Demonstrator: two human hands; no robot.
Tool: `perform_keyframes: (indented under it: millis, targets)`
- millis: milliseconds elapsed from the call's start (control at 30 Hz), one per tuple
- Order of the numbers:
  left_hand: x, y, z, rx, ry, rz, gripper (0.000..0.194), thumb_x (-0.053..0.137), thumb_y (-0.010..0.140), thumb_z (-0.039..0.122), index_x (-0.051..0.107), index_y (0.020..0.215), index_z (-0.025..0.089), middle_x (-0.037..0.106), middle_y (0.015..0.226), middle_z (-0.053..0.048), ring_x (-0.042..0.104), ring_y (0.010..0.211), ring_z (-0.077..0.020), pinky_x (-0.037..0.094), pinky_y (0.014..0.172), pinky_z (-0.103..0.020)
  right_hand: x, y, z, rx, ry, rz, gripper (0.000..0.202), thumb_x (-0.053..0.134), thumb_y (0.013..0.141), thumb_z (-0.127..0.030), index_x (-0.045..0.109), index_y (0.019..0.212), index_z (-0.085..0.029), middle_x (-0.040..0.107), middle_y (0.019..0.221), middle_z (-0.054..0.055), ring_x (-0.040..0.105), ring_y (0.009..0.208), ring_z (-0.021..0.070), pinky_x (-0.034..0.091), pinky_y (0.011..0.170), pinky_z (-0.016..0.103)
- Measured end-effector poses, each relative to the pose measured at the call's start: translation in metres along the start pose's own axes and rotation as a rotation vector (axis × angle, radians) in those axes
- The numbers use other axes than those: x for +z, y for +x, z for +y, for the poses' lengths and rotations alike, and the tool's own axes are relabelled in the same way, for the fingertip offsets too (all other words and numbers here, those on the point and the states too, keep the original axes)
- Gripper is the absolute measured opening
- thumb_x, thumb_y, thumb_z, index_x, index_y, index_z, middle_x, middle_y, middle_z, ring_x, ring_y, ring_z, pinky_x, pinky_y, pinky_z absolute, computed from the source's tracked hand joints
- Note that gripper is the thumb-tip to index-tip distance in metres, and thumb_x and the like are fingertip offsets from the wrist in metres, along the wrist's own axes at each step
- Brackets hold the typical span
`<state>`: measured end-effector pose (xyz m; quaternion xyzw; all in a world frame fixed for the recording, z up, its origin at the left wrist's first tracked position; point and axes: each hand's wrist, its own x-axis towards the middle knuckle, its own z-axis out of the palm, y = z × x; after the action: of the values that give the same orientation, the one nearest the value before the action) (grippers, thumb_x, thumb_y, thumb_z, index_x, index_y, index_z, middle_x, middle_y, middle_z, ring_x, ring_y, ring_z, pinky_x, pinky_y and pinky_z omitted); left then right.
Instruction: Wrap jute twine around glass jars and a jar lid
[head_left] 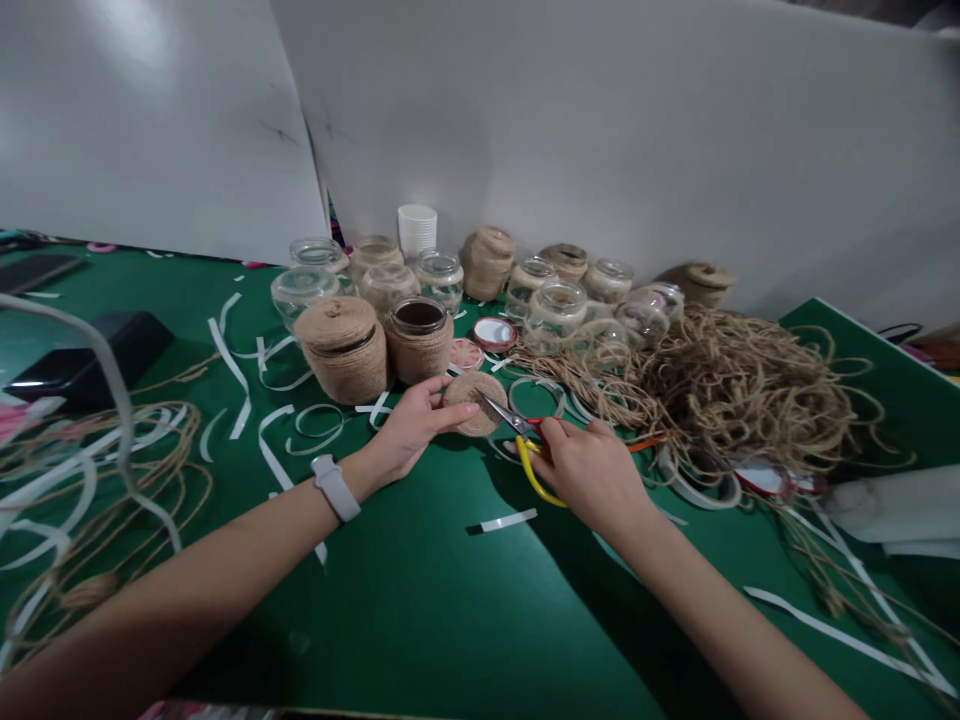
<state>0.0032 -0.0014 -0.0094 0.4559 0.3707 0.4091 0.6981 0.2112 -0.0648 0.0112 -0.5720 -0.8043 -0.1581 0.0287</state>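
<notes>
Between thumb and fingers, my left hand (416,425) grips the left edge of a round lid wrapped in twine (487,415). My right hand (592,465) holds scissors with red and yellow handles (534,470); their tips touch or lie just over the top of the lid. Behind my left hand stand a lidded jar covered in twine (349,365) and an open twine-wrapped jar (420,350). Whether the blades have twine between them is too small to tell.
Several glass jars (556,315) and white stacked cups (417,232) line the back. A heap of loose twine (757,390) lies at the right, more twine (169,480) at the left. White strips (508,521) are scattered over the green table (480,620). A black object (94,355) sits far left.
</notes>
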Motion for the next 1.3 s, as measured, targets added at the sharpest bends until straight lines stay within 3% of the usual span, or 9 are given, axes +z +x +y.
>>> perform_keyframes:
  millis: [133, 267, 400, 767, 867, 1000, 1133, 1300]
  targets:
    - [0.0, 0.0, 0.001, -0.017, -0.017, 0.05, 0.04, 0.079, 0.074, 0.028, 0.063, 0.109, 0.017, 0.07, 0.113, -0.007, 0.065, 0.101, -0.0186, 0.052, 0.085, -0.029, 0.003, -0.009, 0.014, 0.166, 0.025, -0.031, 0.031, 0.046, 0.095, -0.043, 0.056, 0.084, -0.017, 0.069, 0.072, 0.007, 0.064, 0.06, 0.0195, 0.031, 0.061, 0.03]
    - [0.0, 0.0, 0.002, -0.013, 0.01, 0.072, 0.034, 0.078, 0.075, 0.03, 0.065, 0.102, 0.017, 0.07, 0.109, -0.007, 0.065, 0.099, -0.018, 0.052, 0.081, -0.027, 0.0, -0.014, 0.033, 0.341, 0.01, -0.1, 0.019, 0.054, 0.09, -0.035, 0.057, 0.091, -0.016, 0.07, 0.088, 0.011, 0.066, 0.072, 0.0225, 0.035, 0.061, 0.03]
    - [0.0, -0.001, 0.002, -0.011, 0.017, 0.042, 0.037, 0.08, 0.072, 0.028, 0.065, 0.105, 0.018, 0.07, 0.11, -0.006, 0.065, 0.1, -0.0183, 0.052, 0.084, -0.028, 0.0, -0.016, 0.04, 0.363, 0.044, -0.178, 0.019, 0.059, 0.087, -0.033, 0.057, 0.094, -0.015, 0.069, 0.093, 0.013, 0.066, 0.084, 0.0241, 0.04, 0.065, 0.029]
    - [-0.003, -0.001, -0.002, -0.009, 0.191, 0.014, 0.037, 0.081, 0.07, 0.031, 0.067, 0.1, 0.015, 0.073, 0.099, -0.007, 0.068, 0.089, -0.0192, 0.052, 0.078, -0.029, -0.008, -0.009, 0.039, 0.368, 0.106, -0.382, 0.02, 0.056, 0.092, -0.032, 0.061, 0.092, -0.013, 0.07, 0.087, 0.012, 0.07, 0.083, 0.0231, 0.042, 0.064, 0.027]
    - [-0.004, 0.001, -0.003, -0.028, 0.274, -0.056, 0.033, 0.079, 0.071, 0.029, 0.069, 0.099, 0.015, 0.075, 0.098, -0.008, 0.069, 0.089, -0.0215, 0.053, 0.076, -0.031, -0.013, -0.007, 0.035, 0.364, 0.075, -0.399, 0.017, 0.055, 0.092, -0.028, 0.061, 0.093, -0.012, 0.07, 0.086, 0.014, 0.07, 0.083, 0.0244, 0.043, 0.064, 0.028]
    - [-0.011, 0.002, -0.001, -0.045, 0.383, -0.242, 0.049, 0.077, 0.073, 0.035, 0.065, 0.118, 0.018, 0.074, 0.109, -0.011, 0.07, 0.098, -0.0261, 0.054, 0.081, -0.036, -0.016, -0.01, 0.032, 0.39, 0.05, -0.428, 0.016, 0.054, 0.093, -0.024, 0.061, 0.097, -0.01, 0.071, 0.09, 0.016, 0.071, 0.086, 0.0256, 0.044, 0.065, 0.03]
    - [-0.013, -0.005, 0.007, 0.061, 0.609, -0.326, 0.054, 0.072, 0.079, 0.04, 0.06, 0.128, 0.022, 0.066, 0.127, -0.011, 0.064, 0.113, -0.028, 0.051, 0.09, -0.037, -0.014, -0.017, 0.035, 0.426, -0.004, -0.435, 0.012, 0.057, 0.09, -0.022, 0.063, 0.093, -0.011, 0.072, 0.091, 0.017, 0.072, 0.084, 0.0259, 0.045, 0.065, 0.03]
    - [-0.003, -0.019, 0.011, 0.392, 1.038, -0.312, 0.034, 0.06, 0.09, 0.033, 0.065, 0.122, 0.025, 0.056, 0.14, -0.008, 0.051, 0.127, -0.0278, 0.039, 0.106, -0.044, -0.021, -0.027, 0.029, 0.414, -0.033, -0.37, 0.016, 0.054, 0.093, -0.027, 0.061, 0.093, -0.013, 0.07, 0.087, 0.013, 0.071, 0.08, 0.0245, 0.043, 0.06, 0.029]
